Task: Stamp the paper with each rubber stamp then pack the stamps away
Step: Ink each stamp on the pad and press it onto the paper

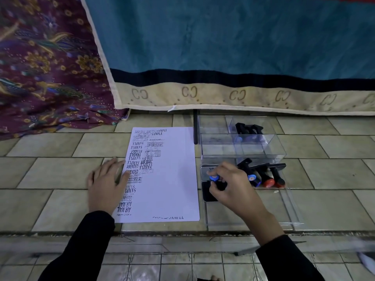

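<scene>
As the fingers of the right hand [233, 189] grip the blue-capped stamp [214, 178] at the ink pad [207, 192] beside the paper [172, 179], which the flat left hand [105, 185] pins to the floor [60, 173], a tilted or over-inked press could smear onto existing prints.

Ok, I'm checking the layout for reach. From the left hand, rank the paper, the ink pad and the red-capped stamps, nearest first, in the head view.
1. The paper, touched by the left hand at its left edge.
2. The ink pad, just past the paper's right edge.
3. The red-capped stamps, lying farthest right, beyond the right hand, which grips a blue-topped stamp.
</scene>
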Tool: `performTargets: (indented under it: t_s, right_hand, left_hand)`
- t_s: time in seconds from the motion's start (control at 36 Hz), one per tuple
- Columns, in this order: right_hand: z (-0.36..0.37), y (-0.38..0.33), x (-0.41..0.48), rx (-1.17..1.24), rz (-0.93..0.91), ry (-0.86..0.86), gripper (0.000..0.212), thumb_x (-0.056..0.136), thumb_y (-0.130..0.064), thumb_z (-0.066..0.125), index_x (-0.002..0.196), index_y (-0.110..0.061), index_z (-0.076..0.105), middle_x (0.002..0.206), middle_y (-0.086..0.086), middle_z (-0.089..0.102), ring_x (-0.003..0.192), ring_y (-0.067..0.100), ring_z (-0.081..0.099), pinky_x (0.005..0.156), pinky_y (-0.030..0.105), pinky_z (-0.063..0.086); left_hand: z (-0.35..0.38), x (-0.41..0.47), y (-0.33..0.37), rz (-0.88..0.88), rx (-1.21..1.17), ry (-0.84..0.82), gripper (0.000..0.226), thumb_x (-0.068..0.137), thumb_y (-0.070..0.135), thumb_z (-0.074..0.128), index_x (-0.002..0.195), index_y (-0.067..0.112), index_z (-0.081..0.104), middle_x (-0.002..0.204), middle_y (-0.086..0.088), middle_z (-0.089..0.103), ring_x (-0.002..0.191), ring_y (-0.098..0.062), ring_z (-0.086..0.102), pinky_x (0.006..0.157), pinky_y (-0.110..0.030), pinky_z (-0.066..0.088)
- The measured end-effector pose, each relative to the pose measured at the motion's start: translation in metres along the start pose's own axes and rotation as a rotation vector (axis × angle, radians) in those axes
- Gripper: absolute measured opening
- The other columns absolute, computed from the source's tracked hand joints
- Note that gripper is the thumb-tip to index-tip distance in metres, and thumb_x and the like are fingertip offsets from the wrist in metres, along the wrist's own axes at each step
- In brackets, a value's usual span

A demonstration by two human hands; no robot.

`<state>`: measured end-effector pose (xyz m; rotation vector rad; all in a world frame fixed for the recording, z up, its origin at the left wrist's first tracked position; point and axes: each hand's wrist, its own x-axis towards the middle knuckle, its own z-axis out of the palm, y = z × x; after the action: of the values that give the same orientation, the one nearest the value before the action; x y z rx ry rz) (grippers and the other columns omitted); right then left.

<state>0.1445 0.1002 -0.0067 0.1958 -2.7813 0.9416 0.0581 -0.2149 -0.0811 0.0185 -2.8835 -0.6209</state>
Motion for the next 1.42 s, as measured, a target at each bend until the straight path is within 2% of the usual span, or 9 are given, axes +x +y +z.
performTargets:
  t_s: [0.14, 0.31, 0.47, 0.67, 0.75, 0.92, 0.97, 1.08, 1.42]
  right_hand:
    - [0.001, 0.001, -0.005, 0.017, -0.002, -0.028, 0.014, 0.071, 0.001, 0.068, 0.084, -0.006, 0.068, 0.083, -0.011, 0.055, 0.077, -0.014, 0.051, 0.069, 0.002, 0.039]
    - [-0.001, 0.003, 0.003, 0.043, 0.014, 0.017, 0.014, 0.071, 0.003, 0.069, 0.083, -0.003, 0.070, 0.079, -0.015, 0.052, 0.079, -0.019, 0.051, 0.067, 0.000, 0.038]
    - [0.001, 0.002, -0.002, 0.050, 0.027, 0.019, 0.015, 0.068, 0.004, 0.070, 0.080, -0.005, 0.069, 0.077, -0.013, 0.054, 0.078, -0.015, 0.052, 0.066, 0.000, 0.038]
    - [-0.001, -0.002, 0.002, 0.013, 0.052, 0.000, 0.017, 0.072, -0.001, 0.068, 0.086, -0.010, 0.069, 0.080, -0.012, 0.054, 0.065, -0.003, 0.052, 0.064, 0.007, 0.044]
    - [-0.001, -0.012, 0.016, -0.024, 0.030, -0.024, 0.017, 0.071, -0.002, 0.064, 0.086, -0.010, 0.068, 0.082, -0.007, 0.057, 0.066, 0.004, 0.054, 0.064, 0.020, 0.051]
    - [0.027, -0.056, 0.043, 0.125, -0.109, -0.046, 0.024, 0.080, -0.005, 0.064, 0.102, -0.013, 0.068, 0.087, -0.008, 0.054, 0.064, -0.011, 0.048, 0.067, -0.001, 0.037]
    - [0.042, -0.068, 0.050, 0.134, -0.155, -0.066, 0.023, 0.085, -0.007, 0.060, 0.107, -0.011, 0.067, 0.094, -0.001, 0.057, 0.069, -0.004, 0.052, 0.071, 0.007, 0.042]
    - [0.065, -0.083, 0.062, 0.049, -0.213, -0.114, 0.022, 0.090, -0.006, 0.054, 0.110, -0.007, 0.064, 0.102, 0.009, 0.056, 0.085, 0.026, 0.059, 0.077, 0.035, 0.051]
    - [0.091, -0.089, 0.076, -0.065, -0.206, -0.169, 0.020, 0.090, -0.004, 0.050, 0.106, -0.002, 0.063, 0.099, 0.012, 0.053, 0.084, 0.033, 0.057, 0.074, 0.043, 0.050]
  left_hand:
    - [0.000, 0.000, 0.000, 0.005, -0.004, 0.006, 0.051, 0.086, 0.051, 0.042, 0.127, 0.027, 0.060, 0.144, 0.006, 0.049, 0.136, -0.018, 0.037, 0.114, -0.041, 0.013]
    - [0.000, 0.000, 0.000, 0.004, -0.016, 0.005, 0.049, 0.087, 0.050, 0.044, 0.127, 0.028, 0.060, 0.144, 0.007, 0.048, 0.137, -0.017, 0.036, 0.115, -0.040, 0.012]
    - [0.003, 0.000, -0.002, -0.011, -0.009, 0.013, 0.034, 0.094, 0.035, 0.060, 0.128, 0.028, 0.060, 0.146, 0.007, 0.047, 0.138, -0.016, 0.034, 0.115, -0.039, 0.011]
    - [0.005, 0.001, -0.004, -0.001, -0.005, 0.022, 0.034, 0.094, 0.038, 0.059, 0.126, 0.030, 0.060, 0.145, 0.008, 0.048, 0.137, -0.016, 0.036, 0.115, -0.039, 0.011]
    - [0.003, 0.001, -0.002, 0.001, -0.011, 0.022, 0.044, 0.088, 0.049, 0.047, 0.125, 0.030, 0.061, 0.143, 0.008, 0.049, 0.136, -0.017, 0.037, 0.114, -0.039, 0.013]
    - [0.001, 0.000, -0.001, 0.003, -0.014, 0.030, 0.048, 0.085, 0.051, 0.044, 0.125, 0.030, 0.061, 0.144, 0.007, 0.049, 0.136, -0.017, 0.036, 0.115, -0.040, 0.013]
    - [0.002, 0.001, -0.002, 0.009, -0.008, 0.027, 0.049, 0.086, 0.051, 0.043, 0.125, 0.029, 0.061, 0.144, 0.006, 0.049, 0.135, -0.018, 0.037, 0.114, -0.040, 0.014]
    - [0.004, 0.003, -0.004, 0.009, -0.004, 0.027, 0.047, 0.085, 0.052, 0.044, 0.123, 0.030, 0.061, 0.143, 0.007, 0.050, 0.133, -0.018, 0.040, 0.113, -0.040, 0.016]
    - [0.007, 0.004, -0.008, 0.006, -0.001, 0.033, 0.046, 0.084, 0.052, 0.045, 0.122, 0.031, 0.061, 0.142, 0.008, 0.051, 0.131, -0.019, 0.041, 0.112, -0.040, 0.017]
